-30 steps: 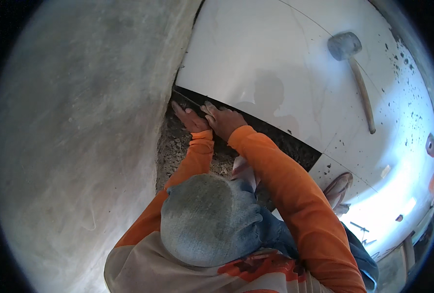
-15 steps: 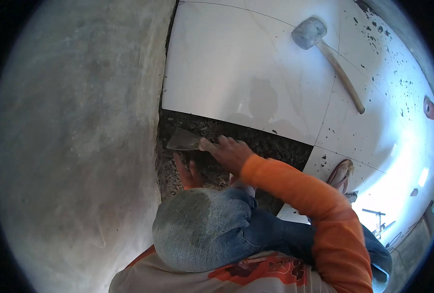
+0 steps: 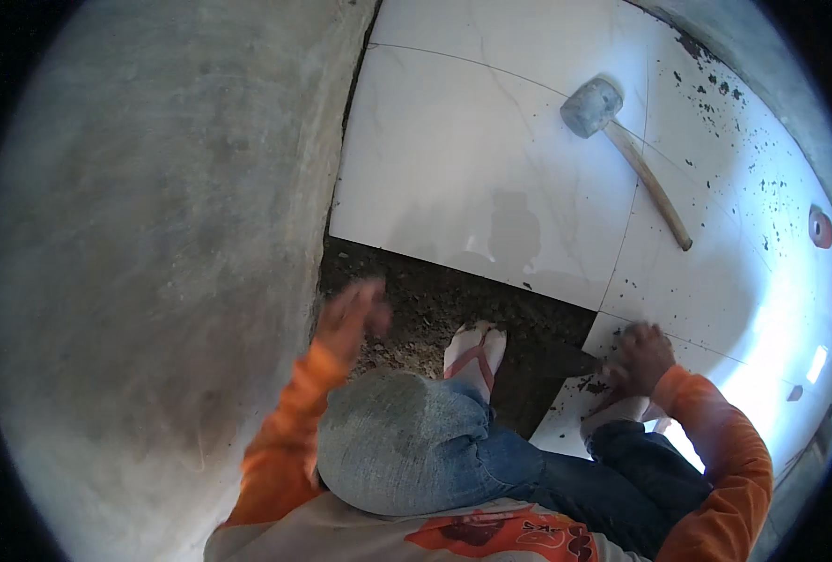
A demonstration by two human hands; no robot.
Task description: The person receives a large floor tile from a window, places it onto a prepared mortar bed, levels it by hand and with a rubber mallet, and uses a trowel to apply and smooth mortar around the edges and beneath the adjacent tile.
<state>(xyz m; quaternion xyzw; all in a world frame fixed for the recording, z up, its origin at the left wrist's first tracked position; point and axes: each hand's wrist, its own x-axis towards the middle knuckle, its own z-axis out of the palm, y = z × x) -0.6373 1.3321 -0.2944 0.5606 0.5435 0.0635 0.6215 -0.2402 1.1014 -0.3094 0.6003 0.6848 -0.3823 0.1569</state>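
Observation:
My right hand is closed round the handle of a trowel. Its dark blade points left over the border between the rough bed and the white tile, beside my right foot. Crumbs of mortar lie on the tile near the blade. My left hand, smeared by motion, hovers over the left end of the dark mortar bed, close to the wall. Its fingers look stretched out and apart, with nothing in them.
A bare plastered wall borders the left side. Large white tiles lie beyond the bed, and a mallet with a wooden handle rests on them. My sandalled foot stands in the bed. A reddish round object lies far right.
My right hand has carried the trowel from the bed's left end to the tile edge on the right. My left hand has lifted and moved slightly; the view has shifted a little.

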